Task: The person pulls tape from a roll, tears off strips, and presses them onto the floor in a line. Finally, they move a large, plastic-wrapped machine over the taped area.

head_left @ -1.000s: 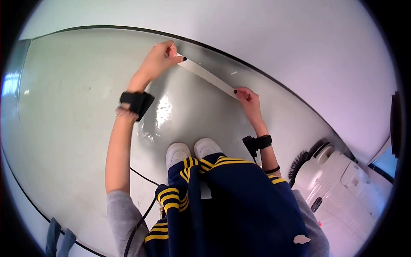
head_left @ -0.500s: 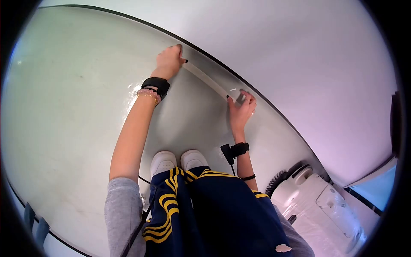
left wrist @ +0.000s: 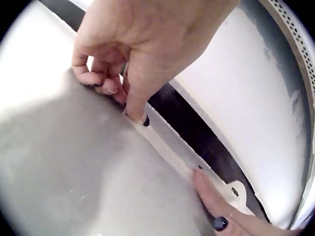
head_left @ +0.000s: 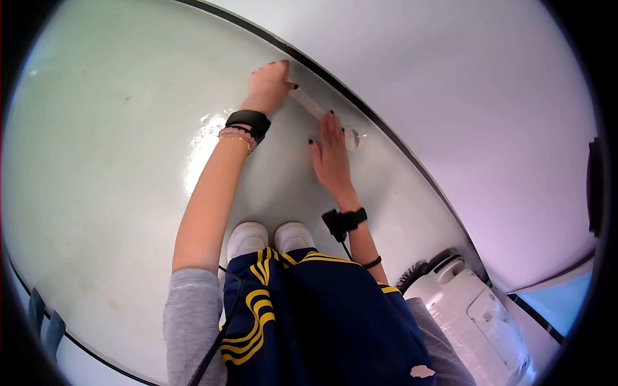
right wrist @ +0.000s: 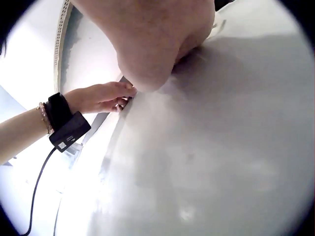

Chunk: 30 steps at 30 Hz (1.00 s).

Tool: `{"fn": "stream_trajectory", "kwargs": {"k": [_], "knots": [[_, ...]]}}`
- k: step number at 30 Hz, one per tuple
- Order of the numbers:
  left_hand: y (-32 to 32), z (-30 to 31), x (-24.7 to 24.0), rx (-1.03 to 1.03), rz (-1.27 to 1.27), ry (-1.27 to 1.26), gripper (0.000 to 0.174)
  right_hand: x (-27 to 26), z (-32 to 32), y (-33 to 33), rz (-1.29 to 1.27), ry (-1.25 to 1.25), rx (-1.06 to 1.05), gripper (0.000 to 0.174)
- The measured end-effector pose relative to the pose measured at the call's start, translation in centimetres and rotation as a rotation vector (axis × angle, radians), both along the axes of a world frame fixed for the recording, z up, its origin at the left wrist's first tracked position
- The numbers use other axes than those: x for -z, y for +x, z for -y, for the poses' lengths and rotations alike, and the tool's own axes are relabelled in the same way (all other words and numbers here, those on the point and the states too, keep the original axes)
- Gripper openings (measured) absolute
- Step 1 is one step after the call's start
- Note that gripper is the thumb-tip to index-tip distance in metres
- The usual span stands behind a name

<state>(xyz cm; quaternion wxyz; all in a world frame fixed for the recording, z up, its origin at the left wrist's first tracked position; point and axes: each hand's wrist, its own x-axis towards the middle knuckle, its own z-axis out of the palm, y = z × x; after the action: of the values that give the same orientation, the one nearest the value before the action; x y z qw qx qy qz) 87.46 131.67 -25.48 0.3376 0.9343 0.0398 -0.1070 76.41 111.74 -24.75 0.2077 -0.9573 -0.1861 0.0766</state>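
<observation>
A strip of whitish tape (head_left: 309, 103) lies along the glossy pale floor, close to the dark line at the foot of the wall. My left hand (head_left: 269, 87) pinches its far-left end; in the left wrist view the thumb (left wrist: 140, 110) is on the tape close to the floor. My right hand (head_left: 333, 157) lies over the other part with its fingers stretched out, fingertips pressing on the tape. Past those fingers the tape's loose end (left wrist: 238, 191) curls up in a small loop. In the right wrist view the back of the right hand hides the tape.
A black skirting line (head_left: 309, 61) separates the floor (head_left: 116, 161) from the white wall (head_left: 438, 96). At the lower right stands a white plastic-wrapped machine (head_left: 473, 315) with a black brush (head_left: 412, 275). White shoes (head_left: 294, 237) stand just behind the hands.
The strip was stretched between both hands and is now down by the floor's edge. My right hand let go of its end, flattened and slid left along it. The left hand kept its pinch.
</observation>
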Motion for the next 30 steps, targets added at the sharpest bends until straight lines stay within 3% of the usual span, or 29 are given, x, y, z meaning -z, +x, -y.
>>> {"fn": "stream_trajectory", "kwargs": {"k": [6, 10, 12, 14, 16, 18, 22, 23, 25, 26, 29, 30], "knots": [[-0.2, 0.1, -0.5, 0.011, 0.011, 0.012, 0.022, -0.9, 8.5, -6.2, -0.033, -0.196, 0.283, 0.059], [-2.1, 1.9, -0.9, 0.023, 0.080, 0.011, 0.017, -1.1, 12.6, -10.4, -0.067, -0.141, 0.397, 0.058], [-4.0, 4.0, -0.8, 0.115, 0.352, -0.097, 0.014, -1.2, 13.8, -12.5, -0.075, -0.184, 0.474, 0.056], [-7.3, 6.4, -2.0, 0.246, 0.677, -0.359, 0.014, -0.9, 14.6, -14.5, -0.070, -0.177, 0.507, 0.055], [-9.3, 10.9, -5.8, 0.388, 0.295, -0.192, 0.021, -0.8, 14.8, -15.6, -0.096, -0.162, 0.562, 0.055], [-12.3, 14.2, -8.6, 0.516, 0.365, -0.526, 0.017, -0.9, 14.3, -15.7, -0.080, -0.106, 0.562, 0.054], [-18.0, 18.3, -14.3, 0.814, 0.115, -0.604, 0.010, -1.9, 12.3, -15.1, 0.023, 0.090, 0.584, 0.052], [-18.4, 18.0, -15.6, 0.818, 0.118, -0.605, 0.010, -2.3, 11.6, -14.9, 0.055, 0.139, 0.603, 0.052], [-18.4, 17.0, -18.5, 0.964, -0.068, -0.885, 0.008, -3.2, 10.4, -14.2, 0.107, 0.217, 0.643, 0.051], [-18.3, 16.5, -19.1, 0.970, -0.068, -0.883, 0.008, -3.7, 9.7, -14.0, 0.131, 0.262, 0.671, 0.051], [-17.8, 14.0, -20.0, 0.963, -0.156, -1.183, 0.014, -4.9, 8.7, -12.9, 0.156, 0.316, 0.702, 0.051], [-17.1, 12.5, -20.7, 0.962, -0.241, -1.178, 0.014, -5.3, 8.8, -12.2, 0.208, 0.293, 0.605, 0.045]]}}
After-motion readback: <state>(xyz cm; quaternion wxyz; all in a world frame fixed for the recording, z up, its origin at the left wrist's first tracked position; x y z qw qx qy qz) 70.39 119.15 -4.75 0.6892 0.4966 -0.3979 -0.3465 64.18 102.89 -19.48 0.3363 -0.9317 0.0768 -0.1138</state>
